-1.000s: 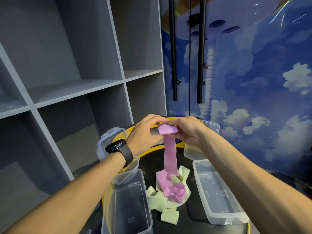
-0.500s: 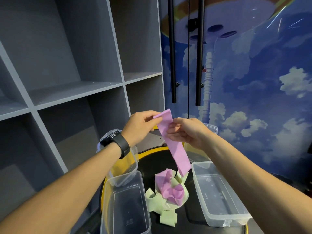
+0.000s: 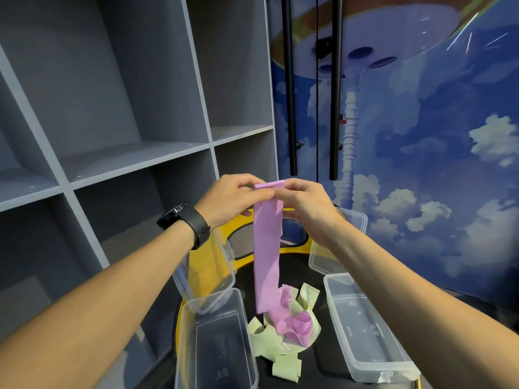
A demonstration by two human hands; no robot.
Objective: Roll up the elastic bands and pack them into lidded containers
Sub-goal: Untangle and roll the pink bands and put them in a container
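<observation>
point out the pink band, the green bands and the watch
pink band (image 3: 266, 248), head view, middle of the hanging strip
green bands (image 3: 265, 342), head view, left part of the pile on the table
watch (image 3: 196, 224), head view, strap on the left wrist

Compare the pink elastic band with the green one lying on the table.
Colour: the pink elastic band is pink; the green elastic band is pale green.
Pose: the pink elastic band hangs stretched out downward, its lower end trailing onto the pile; the green elastic band lies crumpled on the black table.
Hold: the left hand and right hand pinch the pink band's top edge; nothing holds the green one.
Both are flat, wide strips, not yet rolled.
</observation>
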